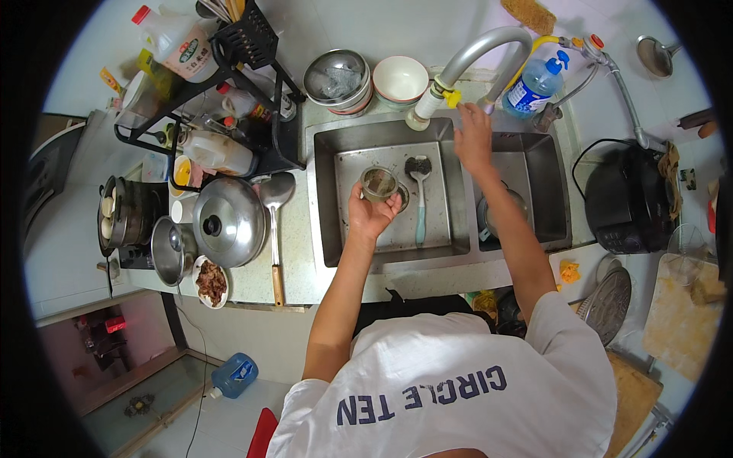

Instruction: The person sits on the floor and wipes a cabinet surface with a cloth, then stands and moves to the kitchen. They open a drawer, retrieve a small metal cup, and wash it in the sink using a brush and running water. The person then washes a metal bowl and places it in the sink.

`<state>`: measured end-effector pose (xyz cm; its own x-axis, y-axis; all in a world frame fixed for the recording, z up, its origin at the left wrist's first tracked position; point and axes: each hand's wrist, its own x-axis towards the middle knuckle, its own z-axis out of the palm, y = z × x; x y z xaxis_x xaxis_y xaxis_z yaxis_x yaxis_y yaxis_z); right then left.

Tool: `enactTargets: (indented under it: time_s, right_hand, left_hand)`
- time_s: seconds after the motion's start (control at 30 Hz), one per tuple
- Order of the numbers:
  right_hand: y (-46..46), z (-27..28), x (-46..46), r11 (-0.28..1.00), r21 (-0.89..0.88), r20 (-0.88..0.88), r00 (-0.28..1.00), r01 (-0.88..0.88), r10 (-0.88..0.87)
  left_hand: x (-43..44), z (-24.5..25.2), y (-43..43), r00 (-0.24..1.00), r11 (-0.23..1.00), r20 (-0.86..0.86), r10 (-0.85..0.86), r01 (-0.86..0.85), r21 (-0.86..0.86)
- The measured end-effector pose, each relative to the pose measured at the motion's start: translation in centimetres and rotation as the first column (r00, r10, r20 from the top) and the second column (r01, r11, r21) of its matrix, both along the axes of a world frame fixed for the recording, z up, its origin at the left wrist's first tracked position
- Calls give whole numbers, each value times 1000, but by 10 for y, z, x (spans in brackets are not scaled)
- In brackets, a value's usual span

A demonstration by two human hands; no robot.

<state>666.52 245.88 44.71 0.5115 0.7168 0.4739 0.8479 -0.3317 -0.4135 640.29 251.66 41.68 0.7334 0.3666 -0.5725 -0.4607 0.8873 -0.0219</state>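
My left hand (pixel 372 215) is palm up over the larger basin of the steel sink (pixel 392 257). In it rests a small round container (pixel 379 183), perhaps a drain strainer cup, with brownish residue inside. It partly covers the drain (pixel 404 197). A dish brush (pixel 421 194) with a pale blue handle and dark scrubbing head lies to its right on the basin floor. My right hand (pixel 474 140) is raised at the back of the sink, its fingers apart near the faucet (pixel 487 34) and its yellow valve (pixel 452 98). Whether the fingertips touch the faucet cannot be made out.
Behind the sink stand stacked bowls (pixel 401 77) and a blue pump bottle (pixel 535 86). Leftward are a black rack (pixel 275 137), a lidded wok (pixel 229 223), a spatula (pixel 276 229) and a plate of meat (pixel 211 283). A metal pot (pixel 509 206) sits in the smaller basin.
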Motion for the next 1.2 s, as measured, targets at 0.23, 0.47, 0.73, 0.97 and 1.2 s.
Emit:
enactTargets:
  time_s: [0.23,0.47,0.73,0.97,1.2]
  right_hand:
    - [13,-34,-4,984,-130,59,992,118,-111]
    - [11,-36,-3,992,-63,30,994,107,-105]
    - [-1,-29,-12,995,-31,0,996,92,-92]
    - [20,53,-57,953,157,-694,658,-258,292]
    - [26,68,-54,953,124,-595,748,-275,293]
  left_hand:
    - [46,-18,26,989,992,-75,-127,127,2]
    - [86,-36,37,941,992,-318,-120,125,-5]
    - [106,-42,47,914,999,-406,-14,33,39]
    - [91,-55,57,897,996,-442,12,-52,-79]
    - [87,-44,54,894,999,-446,41,-50,-8]
